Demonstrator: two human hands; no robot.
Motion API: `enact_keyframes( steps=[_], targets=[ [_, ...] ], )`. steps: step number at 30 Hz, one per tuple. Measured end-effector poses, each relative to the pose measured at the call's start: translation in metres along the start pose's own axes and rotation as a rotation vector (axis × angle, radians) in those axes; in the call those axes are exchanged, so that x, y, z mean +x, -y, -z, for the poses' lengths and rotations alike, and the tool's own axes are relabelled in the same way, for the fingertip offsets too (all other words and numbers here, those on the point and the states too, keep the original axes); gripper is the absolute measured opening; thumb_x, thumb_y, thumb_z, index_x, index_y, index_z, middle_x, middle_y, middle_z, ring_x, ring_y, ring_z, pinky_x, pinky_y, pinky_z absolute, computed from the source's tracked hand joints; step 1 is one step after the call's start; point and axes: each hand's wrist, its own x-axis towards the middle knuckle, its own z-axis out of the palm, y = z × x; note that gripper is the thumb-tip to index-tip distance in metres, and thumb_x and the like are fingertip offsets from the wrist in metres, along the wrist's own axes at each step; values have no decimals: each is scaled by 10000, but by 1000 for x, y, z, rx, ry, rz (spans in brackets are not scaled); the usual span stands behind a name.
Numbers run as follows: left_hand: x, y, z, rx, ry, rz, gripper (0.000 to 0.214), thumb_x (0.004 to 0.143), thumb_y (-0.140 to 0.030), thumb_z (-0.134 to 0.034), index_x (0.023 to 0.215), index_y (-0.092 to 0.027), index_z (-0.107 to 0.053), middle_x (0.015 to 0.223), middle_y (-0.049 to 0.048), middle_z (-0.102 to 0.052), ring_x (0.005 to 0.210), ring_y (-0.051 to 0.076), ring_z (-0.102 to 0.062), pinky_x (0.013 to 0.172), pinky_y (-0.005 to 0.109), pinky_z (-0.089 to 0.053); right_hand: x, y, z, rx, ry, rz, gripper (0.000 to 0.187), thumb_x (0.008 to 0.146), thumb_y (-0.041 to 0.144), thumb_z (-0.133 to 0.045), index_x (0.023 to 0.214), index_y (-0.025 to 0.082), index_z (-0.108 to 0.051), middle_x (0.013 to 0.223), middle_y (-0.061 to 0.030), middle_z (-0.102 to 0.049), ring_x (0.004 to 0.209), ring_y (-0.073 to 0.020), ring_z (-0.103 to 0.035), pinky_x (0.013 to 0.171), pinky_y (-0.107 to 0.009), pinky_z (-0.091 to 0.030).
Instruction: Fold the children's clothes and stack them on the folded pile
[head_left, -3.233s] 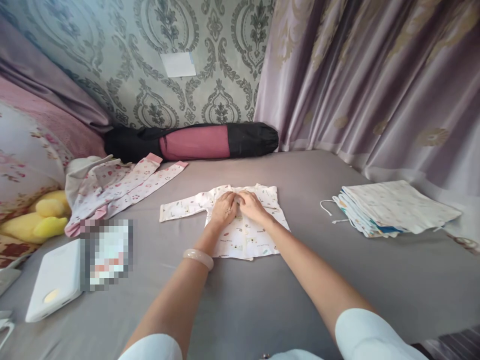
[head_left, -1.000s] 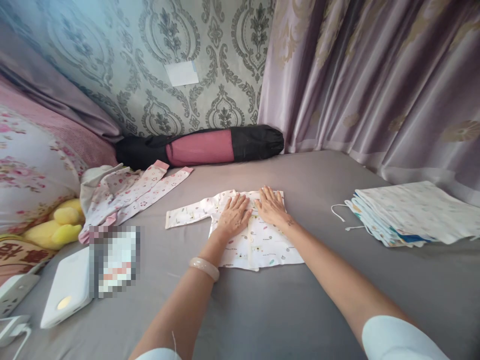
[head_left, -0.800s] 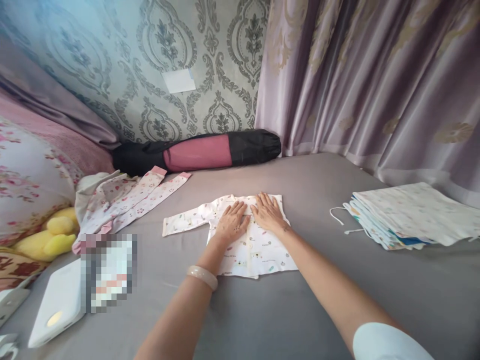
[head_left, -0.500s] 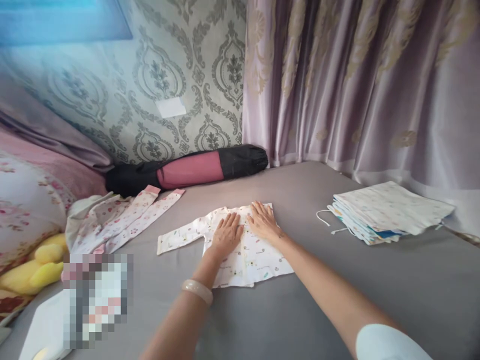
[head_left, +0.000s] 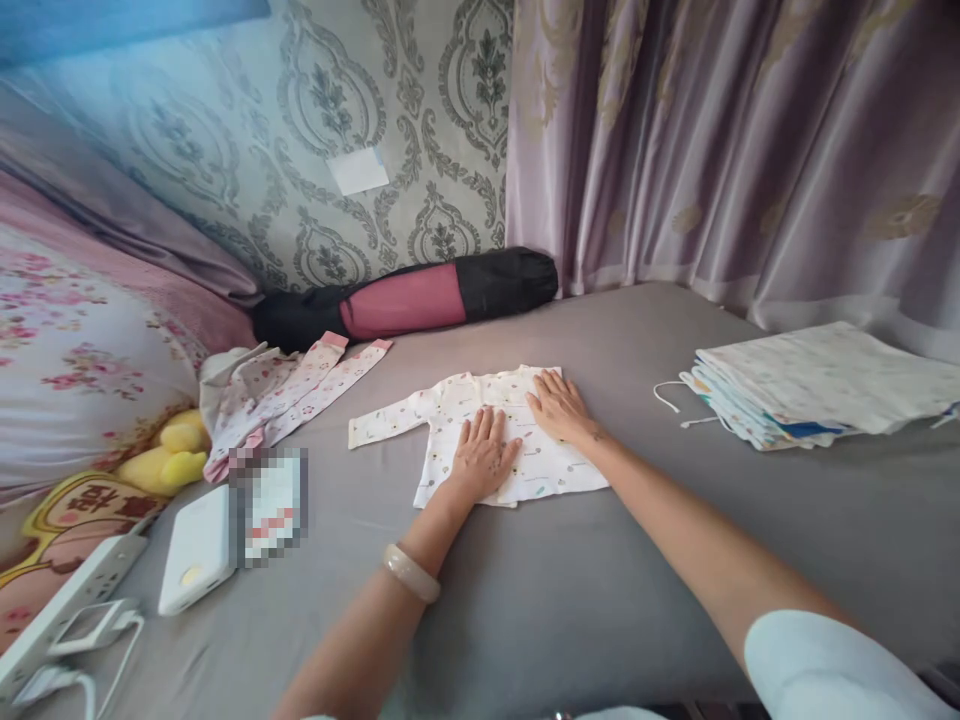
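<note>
**Left hand [head_left: 486, 455] and right hand [head_left: 559, 405] flat on the little shirt [head_left: 450, 410]**

I saw both hands open, with fingers spread. They pressed down on the shirt and gripped nothing. My left hand lay low on its middle. My right hand lay higher, by the top edge. The shirt lay flat on the gray bed [head_left: 600, 560], with one sleeve out to the left. A pile of folded cloths [head_left: 810, 385] sat well apart on the right.

Grey-sheeted bed [head_left: 570, 600]. Directly on it:
- centre: small printed shirt [head_left: 450, 405], laid flat, one sleeve out to the left
- far left: pink floral garment [head_left: 300, 380]
- by the wall: black-and-pink roll bag [head_left: 405, 298]
- right: stack of folded cloths [head_left: 817, 380]
- left edge: yellow plush [head_left: 169, 455], white box [head_left: 196, 550], power strip [head_left: 67, 605]
</note>
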Motion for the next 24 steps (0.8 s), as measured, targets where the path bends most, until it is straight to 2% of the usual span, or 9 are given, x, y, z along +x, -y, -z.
enact_keyframes(
  steps=[5,10,16,21,24],
  targets=[
    [-22,0,9,-51,42,22,732,960,-570,-269,1515,-96,-228,1571,197,-227,1466,311,-170,1165,503,-231,-38,8,15,2,45,112,622,980,400,-242,1512,79,-284,1600,-146,-178,1478,-268,-113,1188,-461,-94],
    [-42,-4,3,-61,34,16,719,960,-584,-252,1507,-117,-263,1578,178,-227,1473,296,-149,1186,504,-178,-70,12,9,2,95,170,624,986,441,-227,1513,115,-298,1602,-129,-175,1479,-257,-118,1191,-461,-93],
    [-43,-5,-4,-58,-18,5,675,971,-545,-258,1494,-119,-295,1572,175,-250,1473,284,-159,1189,505,-177,-71,8,1,-7,41,180,607,990,431,-248,1501,113,-332,1593,-143,-204,1470,-269,-162,1191,-468,-100],
    [-47,0,-5,-122,-109,-13,622,974,-515,-292,1484,-160,-313,1544,158,-332,1463,275,-212,1173,512,-223,-73,15,12,13,90,174,603,993,419,-237,1498,104,-336,1588,-159,-203,1471,-286,-152,1185,-515,-100],
    [-52,3,-2,-137,-135,-4,648,963,-518,-337,1497,-155,-280,1543,162,-331,1461,275,-219,1171,514,-228,-79,26,15,51,107,226,599,1001,415,-196,1509,122,-315,1595,-145,-184,1476,-270,-129,1186,-521,-91]
  ],
)
